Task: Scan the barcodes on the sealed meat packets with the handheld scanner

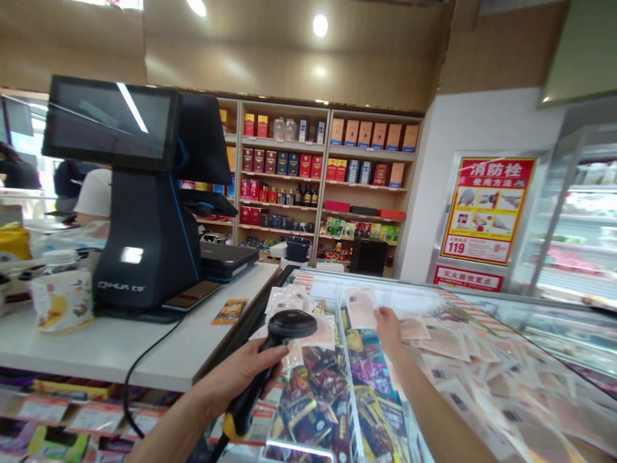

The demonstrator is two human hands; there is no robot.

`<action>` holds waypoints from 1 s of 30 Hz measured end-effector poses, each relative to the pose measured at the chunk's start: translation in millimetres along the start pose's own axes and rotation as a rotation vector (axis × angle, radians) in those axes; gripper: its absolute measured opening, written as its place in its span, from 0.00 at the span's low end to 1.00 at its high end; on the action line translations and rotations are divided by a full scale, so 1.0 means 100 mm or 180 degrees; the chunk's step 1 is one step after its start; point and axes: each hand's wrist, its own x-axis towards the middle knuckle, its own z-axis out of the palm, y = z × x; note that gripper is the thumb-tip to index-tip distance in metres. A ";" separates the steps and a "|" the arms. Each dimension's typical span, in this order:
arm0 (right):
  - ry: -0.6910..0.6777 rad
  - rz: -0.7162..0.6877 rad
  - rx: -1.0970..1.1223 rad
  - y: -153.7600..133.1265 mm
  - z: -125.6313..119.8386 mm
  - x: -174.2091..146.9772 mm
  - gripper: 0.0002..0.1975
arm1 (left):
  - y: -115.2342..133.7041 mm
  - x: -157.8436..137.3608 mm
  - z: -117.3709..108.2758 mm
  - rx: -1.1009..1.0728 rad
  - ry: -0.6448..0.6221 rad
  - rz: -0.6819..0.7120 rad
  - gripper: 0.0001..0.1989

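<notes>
My left hand [255, 370] is wrapped round the handle of a black and yellow barcode scanner [292, 325], its head pointing forward above the glass-topped freezer. My right hand [388, 326] pinches the edge of a flat, clear packet [361, 308] with a small label. Under the scanner, more flat packets [324, 331] lie on the glass. To the right of my right arm spreads a large loose pile of similar packets [448, 344]. Colourful wrapped goods [313, 402] show through the glass below.
On the white counter [159, 350] at left stand a black checkout terminal [144, 238] and a printed pouch [62, 299]. A phone [193, 294] and a small orange packet [230, 310] lie there too. A black cable [129, 379] hangs over the counter's front. Stocked shelves [284, 175] line the back wall.
</notes>
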 end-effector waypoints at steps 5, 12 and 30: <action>0.0133 0.0134 0.0270 0.20 0.00 0.05 0.13 | 0.05 -0.01 0.05 -0.0268 0.0126 0.0003 0.14; 0.0102 0.0251 0.0016 0.15 0.04 -0.05 0.14 | 0.03 0.01 0.07 -0.0331 0.0056 0.0120 0.14; 0.0137 0.0299 -0.0330 -0.07 0.21 -0.19 0.13 | 0.04 0.06 0.05 -0.0297 0.0088 0.0218 0.14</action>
